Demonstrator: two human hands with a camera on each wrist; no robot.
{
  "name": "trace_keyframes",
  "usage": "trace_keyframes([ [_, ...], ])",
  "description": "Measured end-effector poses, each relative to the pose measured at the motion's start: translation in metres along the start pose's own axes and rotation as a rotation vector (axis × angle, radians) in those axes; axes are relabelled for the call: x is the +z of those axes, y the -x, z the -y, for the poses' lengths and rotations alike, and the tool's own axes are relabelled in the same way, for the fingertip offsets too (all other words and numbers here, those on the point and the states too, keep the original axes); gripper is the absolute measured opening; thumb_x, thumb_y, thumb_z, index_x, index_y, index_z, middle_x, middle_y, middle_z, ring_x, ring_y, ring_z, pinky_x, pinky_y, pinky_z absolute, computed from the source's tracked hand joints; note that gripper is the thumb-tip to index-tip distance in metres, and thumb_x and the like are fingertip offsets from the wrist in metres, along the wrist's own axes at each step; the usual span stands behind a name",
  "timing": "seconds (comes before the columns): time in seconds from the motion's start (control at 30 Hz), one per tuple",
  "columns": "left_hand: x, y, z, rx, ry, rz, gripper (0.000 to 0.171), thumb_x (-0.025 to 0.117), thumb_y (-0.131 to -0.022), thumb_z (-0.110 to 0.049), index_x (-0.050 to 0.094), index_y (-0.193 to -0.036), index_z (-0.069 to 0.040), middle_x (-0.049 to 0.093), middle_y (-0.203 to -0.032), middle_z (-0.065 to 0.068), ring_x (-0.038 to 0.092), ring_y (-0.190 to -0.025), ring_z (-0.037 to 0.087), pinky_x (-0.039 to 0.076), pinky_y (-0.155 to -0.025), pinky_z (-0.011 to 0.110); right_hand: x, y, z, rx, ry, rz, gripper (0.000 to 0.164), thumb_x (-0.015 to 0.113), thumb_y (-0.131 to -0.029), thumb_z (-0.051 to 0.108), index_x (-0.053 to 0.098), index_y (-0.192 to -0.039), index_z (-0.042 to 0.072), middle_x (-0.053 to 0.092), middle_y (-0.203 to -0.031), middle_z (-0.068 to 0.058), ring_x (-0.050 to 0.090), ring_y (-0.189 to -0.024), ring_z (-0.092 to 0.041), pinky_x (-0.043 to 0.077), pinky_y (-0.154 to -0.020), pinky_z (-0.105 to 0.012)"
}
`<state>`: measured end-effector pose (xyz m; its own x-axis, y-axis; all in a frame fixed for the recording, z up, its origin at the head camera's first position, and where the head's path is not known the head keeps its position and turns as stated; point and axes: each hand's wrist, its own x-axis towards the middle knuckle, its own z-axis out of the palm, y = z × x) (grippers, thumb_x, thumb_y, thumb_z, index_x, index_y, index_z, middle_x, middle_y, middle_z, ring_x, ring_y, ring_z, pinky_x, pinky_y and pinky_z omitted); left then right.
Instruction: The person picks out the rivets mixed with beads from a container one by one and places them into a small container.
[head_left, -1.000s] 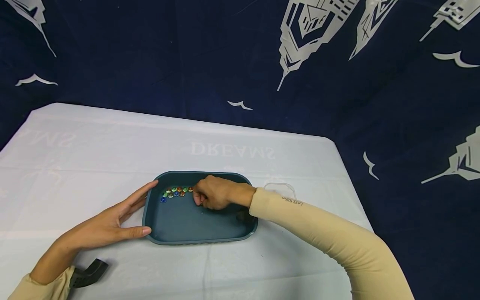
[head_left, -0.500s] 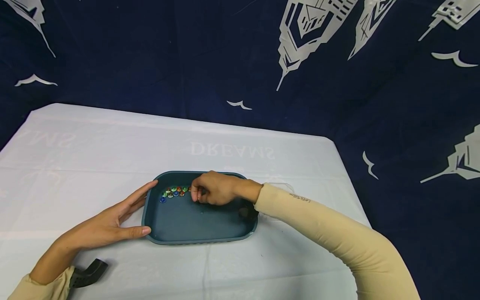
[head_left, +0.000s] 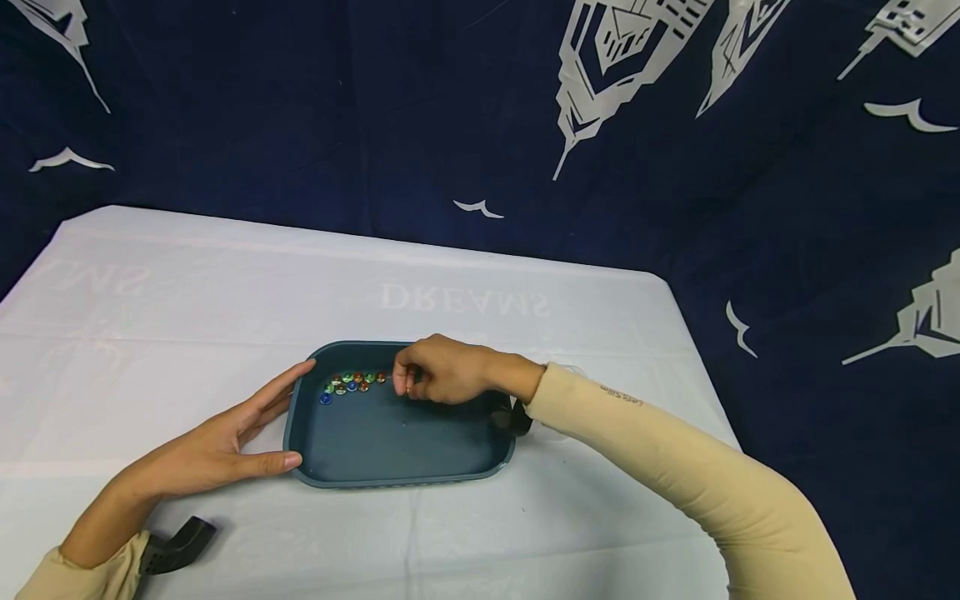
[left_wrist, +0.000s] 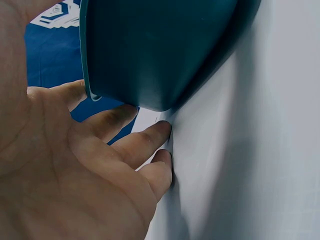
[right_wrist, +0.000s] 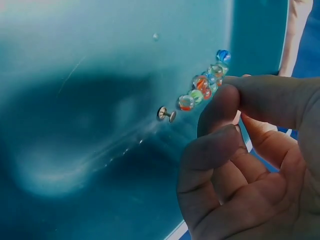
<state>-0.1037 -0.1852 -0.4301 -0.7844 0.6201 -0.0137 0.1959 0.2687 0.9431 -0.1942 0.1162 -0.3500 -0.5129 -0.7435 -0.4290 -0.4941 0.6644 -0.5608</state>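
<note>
My left hand (head_left: 217, 446) rests at the left end of a dark teal tray (head_left: 390, 454), its thumb at the near corner and index fingertip at the far rim. The left wrist view has several of its fingers outside the tray wall (left_wrist: 150, 55). Inside the tray, several glass marbles (head_left: 352, 386) lie in a cluster near the far left. Over the tray, just right of them, is my right hand (head_left: 442, 371) with fingers curled and tips close together; I cannot tell whether they hold anything. A small metal double-headed stud (right_wrist: 166, 114) lies beside the end marble (right_wrist: 186, 103).
A white cloth (head_left: 315, 542) covers the table. Behind the right forearm, part of a clear plastic item (head_left: 555, 432) shows. Black wrist pieces (head_left: 180, 546) stick out by both hands. A dark blue patterned curtain (head_left: 420, 125) hangs behind the table.
My right hand has drawn back slightly to the right and away from me, uncovering the rightmost marble more fully. The left hand, tray and marbles have stayed in place.
</note>
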Motion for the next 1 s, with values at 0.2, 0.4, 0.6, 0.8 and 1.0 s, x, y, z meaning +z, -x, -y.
trace_keyframes([
  [0.2,0.000,0.001,0.000,0.000,0.002,-0.001,0.096,0.072,-0.094,-0.016,0.006,-0.162,-0.031,0.002,-0.169,0.004,0.015,-0.146,0.054,0.026,-0.104,0.003,-0.003,0.007,-0.005,-0.001,-0.003,-0.029,0.012,0.060,-0.098,0.003,0.068,-0.106,0.005,0.066,-0.103,-0.002,0.060,-0.089,-0.010,0.048,-0.080,-0.021],
  [0.4,0.000,0.000,-0.001,-0.004,0.011,0.000,0.096,0.072,-0.094,-0.016,0.007,-0.162,-0.031,0.002,-0.169,0.004,0.015,-0.146,0.054,0.026,-0.104,0.003,-0.007,0.015,-0.009,-0.004,-0.015,-0.048,0.011,0.060,-0.097,0.003,0.067,-0.105,0.005,0.066,-0.101,-0.002,0.059,-0.084,-0.008,0.048,-0.077,-0.019],
  [0.6,-0.001,0.000,-0.001,-0.004,0.016,0.004,0.096,0.072,-0.094,-0.015,0.006,-0.162,-0.031,0.001,-0.169,0.005,0.013,-0.146,0.055,0.026,-0.104,0.003,-0.012,0.024,-0.013,-0.007,-0.042,-0.077,0.011,0.061,-0.096,0.003,0.067,-0.105,0.003,0.065,-0.098,-0.003,0.058,-0.077,-0.008,0.048,-0.073,-0.020],
  [0.8,-0.001,0.000,-0.001,-0.009,0.012,0.004,0.096,0.072,-0.094,-0.015,0.006,-0.162,-0.032,0.001,-0.169,0.005,0.014,-0.147,0.055,0.026,-0.103,0.002,-0.012,0.033,-0.021,-0.014,-0.071,-0.094,0.011,0.062,-0.096,0.003,0.067,-0.105,0.002,0.065,-0.095,-0.002,0.053,-0.066,-0.006,0.047,-0.069,-0.021],
  [1.0,-0.001,0.000,-0.001,-0.015,0.008,0.003,0.096,0.072,-0.094,-0.016,0.006,-0.162,-0.032,0.001,-0.169,0.005,0.014,-0.147,0.054,0.025,-0.103,0.002,-0.013,0.042,-0.028,-0.005,-0.099,-0.118,0.012,0.061,-0.096,0.003,0.067,-0.105,0.002,0.067,-0.096,-0.005,0.053,-0.064,-0.006,0.047,-0.068,-0.022],
])
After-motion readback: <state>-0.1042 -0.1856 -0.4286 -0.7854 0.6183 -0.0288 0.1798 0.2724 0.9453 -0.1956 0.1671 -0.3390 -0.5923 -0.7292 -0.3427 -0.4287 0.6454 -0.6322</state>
